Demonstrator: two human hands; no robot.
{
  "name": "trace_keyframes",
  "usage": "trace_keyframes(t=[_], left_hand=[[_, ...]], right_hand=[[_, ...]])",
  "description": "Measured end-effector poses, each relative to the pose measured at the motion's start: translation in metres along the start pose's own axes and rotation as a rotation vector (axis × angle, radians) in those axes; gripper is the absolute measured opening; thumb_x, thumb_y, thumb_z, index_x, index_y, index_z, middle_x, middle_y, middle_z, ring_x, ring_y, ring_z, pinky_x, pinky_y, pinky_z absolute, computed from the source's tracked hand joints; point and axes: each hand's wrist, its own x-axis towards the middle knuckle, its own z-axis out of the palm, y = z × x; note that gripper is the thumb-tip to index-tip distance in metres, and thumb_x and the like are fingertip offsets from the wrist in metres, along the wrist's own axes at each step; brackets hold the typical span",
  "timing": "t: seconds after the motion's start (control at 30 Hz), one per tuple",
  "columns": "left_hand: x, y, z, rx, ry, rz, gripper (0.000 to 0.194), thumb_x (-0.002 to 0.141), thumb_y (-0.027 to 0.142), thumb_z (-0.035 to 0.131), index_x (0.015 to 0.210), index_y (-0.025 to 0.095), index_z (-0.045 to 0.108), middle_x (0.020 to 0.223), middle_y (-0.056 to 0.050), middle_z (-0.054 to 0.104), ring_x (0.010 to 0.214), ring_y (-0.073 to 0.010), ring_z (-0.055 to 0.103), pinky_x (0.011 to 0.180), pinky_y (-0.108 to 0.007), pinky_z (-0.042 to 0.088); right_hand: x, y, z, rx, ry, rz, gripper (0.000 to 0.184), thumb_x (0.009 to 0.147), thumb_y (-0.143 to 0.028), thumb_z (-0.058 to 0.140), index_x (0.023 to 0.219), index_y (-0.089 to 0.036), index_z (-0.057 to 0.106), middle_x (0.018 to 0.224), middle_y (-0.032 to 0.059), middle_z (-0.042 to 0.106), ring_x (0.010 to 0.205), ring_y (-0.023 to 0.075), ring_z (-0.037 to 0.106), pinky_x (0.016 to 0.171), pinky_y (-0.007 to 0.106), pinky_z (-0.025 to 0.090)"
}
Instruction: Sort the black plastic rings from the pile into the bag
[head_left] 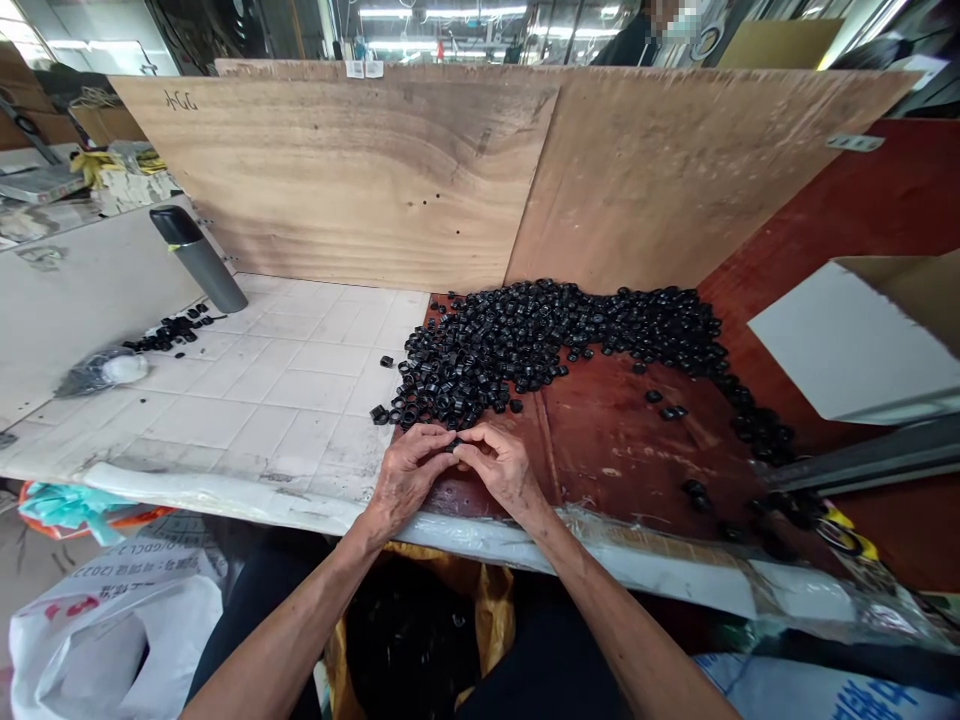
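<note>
Left hand [411, 470]: fingertips pinching one small black part [453, 446] near table edge [469, 538].
Right hand [498, 466]: pinching the same part.
Ring pile [487, 345]: just beyond fingertips; a bump could scatter rings.
Sack [496, 615]: open below; a slipped pinch might drop the part in.

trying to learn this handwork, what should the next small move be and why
Probably a gentle inward press on the small black piece: the left hand and right hand hold it from opposite sides, in front of the black pile.
</note>
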Motion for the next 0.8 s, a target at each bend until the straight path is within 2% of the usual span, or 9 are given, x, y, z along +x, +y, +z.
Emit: trace_keyframes(t=[0.17,0.33,0.47,0.57,0.7,0.8], left_hand=[[-0.0007,0.0036,0.0003,-0.021,-0.019,-0.065,0.025,0.090,0.025,0.074,0.115,0.029,0.080,0.109,-0.006,0.073,0.105,-0.0198,0.069,0.095,-0.035,0.057],[0.0014,0.0022,0.0014,-0.021,0.022,-0.100,0.021,0.085,0.024,0.076,0.105,0.026,0.082,0.105,-0.005,0.076,0.101,-0.0207,0.070,0.099,-0.038,0.056],[0.0030,0.0006,0.0005,-0.092,0.028,-0.264,0.018,0.080,0.023,0.078,0.098,0.021,0.081,0.100,-0.005,0.078,0.095,-0.0205,0.072,0.093,-0.036,0.057],[0.0028,0.0007,-0.0007,-0.167,0.020,-0.379,0.021,0.079,0.027,0.079,0.099,0.019,0.080,0.099,-0.005,0.078,0.090,-0.0199,0.072,0.088,-0.035,0.059],[0.0017,0.0017,0.0001,-0.152,0.022,-0.312,0.018,0.081,0.028,0.079,0.097,0.021,0.078,0.103,-0.005,0.076,0.096,-0.0197,0.071,0.094,-0.035,0.056],[0.0010,0.0006,0.0015,-0.134,0.021,-0.208,0.014,0.084,0.028,0.077,0.097,0.021,0.077,0.105,-0.004,0.073,0.101,-0.0192,0.069,0.096,-0.034,0.055]], right_hand=[[0.0031,-0.0047,-0.0027,0.009,0.003,-0.062,0.015,0.093,-0.031,0.066,0.089,-0.021,0.075,0.085,0.0037,0.072,0.068,0.0170,0.069,0.065,0.028,0.057],[0.0050,-0.0050,-0.0028,-0.116,0.040,-0.228,0.009,0.092,-0.022,0.067,0.091,-0.022,0.076,0.090,0.0047,0.074,0.084,0.0198,0.070,0.079,0.032,0.056],[0.0032,-0.0040,-0.0010,-0.174,0.033,-0.327,0.010,0.092,-0.019,0.065,0.094,-0.022,0.074,0.098,0.0064,0.074,0.092,0.0206,0.071,0.086,0.035,0.056],[0.0012,-0.0022,0.0006,-0.191,0.049,-0.284,0.010,0.091,-0.021,0.068,0.100,-0.022,0.072,0.098,0.0057,0.075,0.091,0.0208,0.072,0.086,0.034,0.058],[-0.0018,0.0023,0.0035,-0.221,0.096,-0.183,0.023,0.092,-0.031,0.069,0.114,-0.023,0.068,0.093,0.0047,0.075,0.081,0.0198,0.072,0.077,0.031,0.059],[-0.0036,0.0044,0.0054,-0.274,0.090,-0.197,0.024,0.096,-0.034,0.063,0.117,-0.022,0.067,0.088,0.0046,0.075,0.077,0.0194,0.072,0.074,0.030,0.059]])
